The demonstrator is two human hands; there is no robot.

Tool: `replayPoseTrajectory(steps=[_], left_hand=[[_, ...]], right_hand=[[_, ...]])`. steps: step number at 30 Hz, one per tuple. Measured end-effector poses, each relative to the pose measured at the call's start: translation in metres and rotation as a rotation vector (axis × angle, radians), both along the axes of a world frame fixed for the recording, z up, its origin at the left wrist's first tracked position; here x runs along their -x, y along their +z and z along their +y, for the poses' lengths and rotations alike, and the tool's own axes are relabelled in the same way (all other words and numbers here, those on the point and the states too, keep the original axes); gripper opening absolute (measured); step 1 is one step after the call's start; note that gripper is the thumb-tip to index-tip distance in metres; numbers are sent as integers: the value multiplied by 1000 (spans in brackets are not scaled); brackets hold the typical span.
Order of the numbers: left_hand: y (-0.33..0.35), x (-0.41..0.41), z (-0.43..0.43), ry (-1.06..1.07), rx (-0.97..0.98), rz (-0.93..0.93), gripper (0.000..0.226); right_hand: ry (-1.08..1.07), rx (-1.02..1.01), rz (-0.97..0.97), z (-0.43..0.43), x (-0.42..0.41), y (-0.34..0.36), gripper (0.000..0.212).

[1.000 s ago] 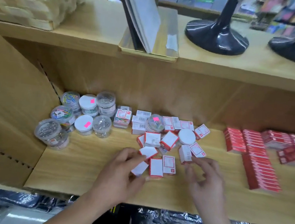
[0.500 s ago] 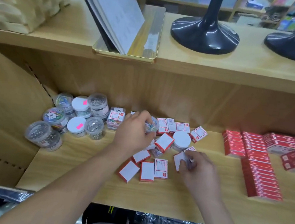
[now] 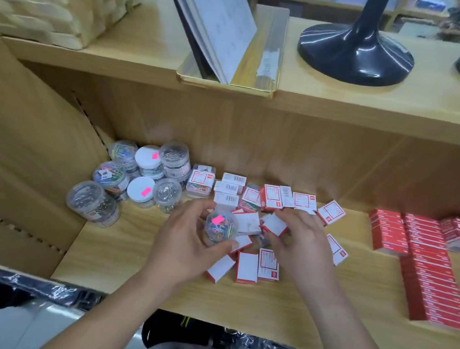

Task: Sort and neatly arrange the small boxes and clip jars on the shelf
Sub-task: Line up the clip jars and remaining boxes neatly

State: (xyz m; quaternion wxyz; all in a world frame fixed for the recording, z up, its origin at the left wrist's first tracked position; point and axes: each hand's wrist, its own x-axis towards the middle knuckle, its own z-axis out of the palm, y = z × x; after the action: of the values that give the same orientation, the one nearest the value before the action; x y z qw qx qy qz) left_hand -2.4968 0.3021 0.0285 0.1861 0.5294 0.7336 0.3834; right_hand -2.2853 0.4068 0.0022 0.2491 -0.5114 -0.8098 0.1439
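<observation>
Within the last half second the clear round plastic jar (image 3: 221,227) of coloured clips, marked by a pink sticker on its lid, has been drawn out of the back of the box pile and brought forward. It is now gripped in the left hand (image 3: 185,241), above the nearer boxes; whether it is lifted clear of the pale wooden shelf (image 3: 125,263) cannot be told. One stray jar has thus been separated from the boxes, and it is judged ready to be carried to the group of clear plastic clip jars (image 3: 141,180) standing to the left of the left hand and beyond it.

The left hand is curled round the jar, thumb on the near side and fingers over the far side. The right hand (image 3: 301,241) has been moved slightly towards the back, and a white cardboard box with red edges (image 3: 274,224) is pinched between its thumb and bent fingers, just right of the jar. The loose white-and-red small boxes (image 3: 246,267) are left unsorted under, before and behind both hands, lying at mixed angles. Stacked red boxes (image 3: 428,271) are seen well to the right of the right hand.
</observation>
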Motion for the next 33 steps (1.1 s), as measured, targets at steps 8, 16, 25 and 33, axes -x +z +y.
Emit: replayPoseTrajectory(steps=[8, 16, 25, 33], left_hand=[[-23, -3, -15, -60, -24, 1, 74], [-24, 19, -24, -33, -35, -45, 76], [-44, 57, -50, 63, -12, -67, 80], [-53, 68, -84, 142, -11, -128, 61]], right_hand=[[-237, -31, -50, -24, -23, -1, 51], [-97, -85, -257, -8, 22, 2, 32], [-154, -53, -273, -3, 19, 14, 38], [28, 132, 226, -52, 64, 81, 47]])
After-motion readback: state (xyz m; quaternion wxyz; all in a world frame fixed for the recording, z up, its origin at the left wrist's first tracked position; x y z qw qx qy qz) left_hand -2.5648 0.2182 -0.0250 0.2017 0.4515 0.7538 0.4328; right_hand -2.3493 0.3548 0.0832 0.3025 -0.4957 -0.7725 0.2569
